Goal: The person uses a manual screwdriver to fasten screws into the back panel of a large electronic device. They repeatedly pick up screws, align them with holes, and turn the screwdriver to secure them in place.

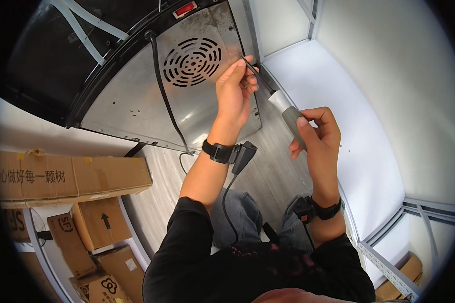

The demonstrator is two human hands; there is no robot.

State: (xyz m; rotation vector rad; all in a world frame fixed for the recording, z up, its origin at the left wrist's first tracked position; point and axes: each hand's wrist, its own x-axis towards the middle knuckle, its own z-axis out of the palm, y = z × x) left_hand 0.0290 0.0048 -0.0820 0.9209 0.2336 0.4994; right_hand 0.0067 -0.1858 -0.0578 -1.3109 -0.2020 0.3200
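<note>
A screwdriver (289,117) with a grey and white handle and a thin dark shaft slants up and left toward the right edge of a metal panel (131,108). My right hand (319,139) grips its handle between thumb and fingers. At the far end of the shaft, the thumb and forefinger of my left hand (233,93) are pinched around the tip, close against the panel. Whether a screw sits at the tip is too small to tell. The panel has a round pattern of vent slots (193,62) left of my left hand.
A black cable (163,86) hangs across the panel below a red switch (185,9). White shelving (333,111) on a metal frame stands at the right. Cardboard boxes (101,177) fill a rack at the lower left. Black straps with cabled devices (243,156) circle both wrists.
</note>
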